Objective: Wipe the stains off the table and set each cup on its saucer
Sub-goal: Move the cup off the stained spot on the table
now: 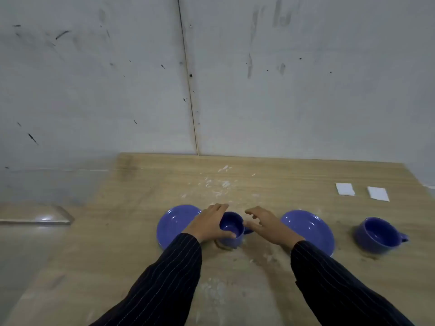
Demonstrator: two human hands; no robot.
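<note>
A blue cup [231, 228] stands on the wooden table [141, 255] between two blue saucers. My left hand [208, 222] wraps around the cup's left side. Just right of the cup, my right hand [266, 222] hovers with fingers spread, close to the handle, holding nothing. The left saucer [171, 223] is partly under my left wrist. The right saucer [308, 228] is partly under my right wrist. A second blue cup [379, 235] sits on the table at the right, off any saucer. White powdery stains [219, 184] lie behind the cups, and more stains [216, 292] lie between my forearms.
Two white folded wipes [344, 189] [377, 193] lie at the back right of the table. A clear plastic sheet [37, 215] rests at the left edge. A grey wall [211, 78] stands right behind the table.
</note>
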